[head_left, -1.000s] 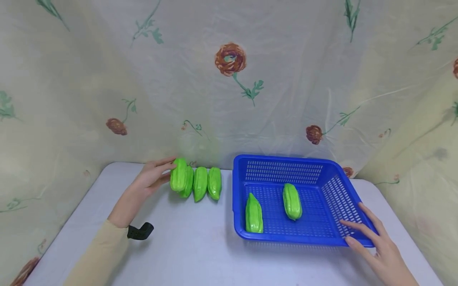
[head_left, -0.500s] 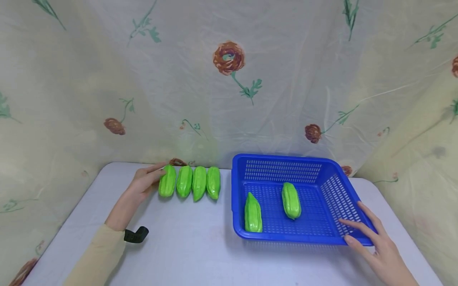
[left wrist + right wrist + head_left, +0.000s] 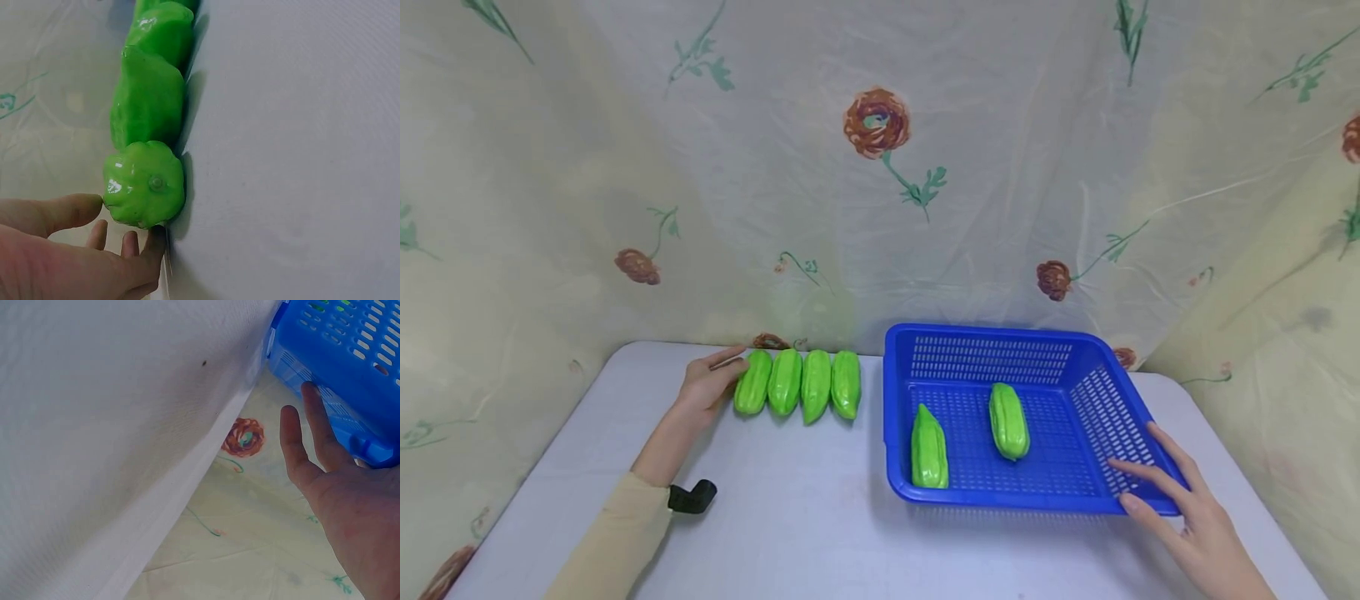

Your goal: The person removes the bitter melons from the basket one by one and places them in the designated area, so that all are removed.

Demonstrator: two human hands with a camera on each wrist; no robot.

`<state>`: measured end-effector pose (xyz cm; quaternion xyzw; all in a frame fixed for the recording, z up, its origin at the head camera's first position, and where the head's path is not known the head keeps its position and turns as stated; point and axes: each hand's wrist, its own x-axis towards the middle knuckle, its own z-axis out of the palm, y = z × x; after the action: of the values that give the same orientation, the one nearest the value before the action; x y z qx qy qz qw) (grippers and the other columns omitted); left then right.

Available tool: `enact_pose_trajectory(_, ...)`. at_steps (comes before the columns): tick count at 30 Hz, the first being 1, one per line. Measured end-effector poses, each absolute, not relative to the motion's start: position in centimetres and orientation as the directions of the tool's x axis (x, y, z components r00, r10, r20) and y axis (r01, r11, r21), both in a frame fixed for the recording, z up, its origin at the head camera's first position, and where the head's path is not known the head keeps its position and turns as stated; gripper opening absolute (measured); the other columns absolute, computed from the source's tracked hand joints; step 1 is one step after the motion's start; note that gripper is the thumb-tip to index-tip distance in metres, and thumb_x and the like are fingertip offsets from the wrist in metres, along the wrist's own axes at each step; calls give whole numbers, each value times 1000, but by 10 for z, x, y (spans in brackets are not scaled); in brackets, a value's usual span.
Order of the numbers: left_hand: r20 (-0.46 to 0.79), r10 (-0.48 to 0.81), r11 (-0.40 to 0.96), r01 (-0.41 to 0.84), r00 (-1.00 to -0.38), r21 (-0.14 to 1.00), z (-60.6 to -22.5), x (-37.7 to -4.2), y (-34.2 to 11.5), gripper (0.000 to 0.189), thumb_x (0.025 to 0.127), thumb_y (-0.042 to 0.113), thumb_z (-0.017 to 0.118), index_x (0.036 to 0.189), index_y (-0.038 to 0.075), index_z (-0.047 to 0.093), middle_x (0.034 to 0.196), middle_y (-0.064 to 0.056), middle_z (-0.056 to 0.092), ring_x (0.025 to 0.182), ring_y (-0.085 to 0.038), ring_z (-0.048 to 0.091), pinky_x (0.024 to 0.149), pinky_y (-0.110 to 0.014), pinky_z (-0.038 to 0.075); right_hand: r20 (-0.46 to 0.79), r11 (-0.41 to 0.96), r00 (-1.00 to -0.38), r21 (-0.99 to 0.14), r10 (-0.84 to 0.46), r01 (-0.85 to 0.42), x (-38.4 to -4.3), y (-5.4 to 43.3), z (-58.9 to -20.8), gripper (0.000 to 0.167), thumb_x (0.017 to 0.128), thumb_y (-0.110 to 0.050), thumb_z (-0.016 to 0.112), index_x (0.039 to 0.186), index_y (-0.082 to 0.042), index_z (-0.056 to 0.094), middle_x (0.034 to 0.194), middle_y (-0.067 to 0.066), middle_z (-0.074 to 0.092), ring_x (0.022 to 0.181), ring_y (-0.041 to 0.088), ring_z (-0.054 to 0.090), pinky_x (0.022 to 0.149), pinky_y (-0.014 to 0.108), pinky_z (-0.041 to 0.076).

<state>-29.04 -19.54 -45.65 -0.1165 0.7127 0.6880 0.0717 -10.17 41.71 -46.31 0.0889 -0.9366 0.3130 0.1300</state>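
Observation:
Four-side-by-side does not apply to counts here; several green ribbed fruits stand in a row at the table's back edge. My left hand is at the left end of the row, its fingertips touching the side of the leftmost fruit. That fruit leans against its neighbour; in the left wrist view its lobed end faces the camera, with straight fingers beside it. My right hand rests at the near right corner of a blue basket, fingers extended over its rim. Inside the basket lie two more fruits, one pointed, one blunter.
The white-covered table stretches in front of the row and the basket. A floral curtain hangs close behind and at both sides. A black wrist mount sits on the left sleeve.
The left hand has set the leftmost fruit down at the row's left end, then nudged it right against its neighbour. The right hand and basket have stayed in place.

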Motion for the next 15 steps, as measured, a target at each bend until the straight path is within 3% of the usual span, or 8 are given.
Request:
enact_pose_trajectory(3, -261, -83, 40, -265, -962, 963, -455, -289, -196, 59, 109, 11, 56, 164, -2, 39, 172, -29, 34, 147, -27, 47, 106, -19, 50, 291, 785, -953, -570, -82, -242, -102, 417, -462, 39, 105, -17, 70, 144, -22, 69, 183, -7, 13, 159, -15, 4, 123, 81, 15)
enact_pose_trajectory(5, -260, -86, 49, -265, -962, 963, -454, -289, -196, 59, 109, 10, 55, 164, -1, 39, 172, -28, 35, 148, -29, 47, 108, -20, 51, 285, 786, -955, -571, -80, -236, -102, 417, -462, 39, 105, -18, 69, 144, -22, 69, 183, -7, 12, 159, -15, 3, 120, 85, 16)
enact_pose_trajectory(10, -253, -85, 69, -259, -964, 963, -451, -288, -199, 59, 108, 10, 55, 164, -1, 40, 170, -29, 39, 125, -14, 62, 98, -14, 55, 288, 788, -954, -568, -80, -237, -102, 416, -461, 39, 105, -18, 69, 144, -22, 69, 183, -7, 12, 159, -15, 4, 119, 85, 18)
enact_pose_trajectory(12, -249, -87, 79, -256, -965, 964, -448, -287, -199, 60, 107, 10, 55, 164, 0, 40, 169, -29, 40, 115, -8, 62, 96, -15, 55, 295, 789, -952, -565, -81, -242, -102, 416, -461, 39, 105, -18, 70, 143, -22, 69, 183, -7, 13, 159, -16, 4, 120, 84, 17)
enact_pose_trajectory(15, -245, -79, 82, -252, -966, 964, -444, -287, -200, 59, 109, 12, 53, 165, 3, 39, 171, -27, 37, 119, -9, 59, 101, -18, 54, 301, 790, -950, -562, -81, -245, -102, 415, -461, 39, 105, -17, 70, 143, -22, 69, 183, -6, 13, 158, -17, 4, 119, 85, 18)
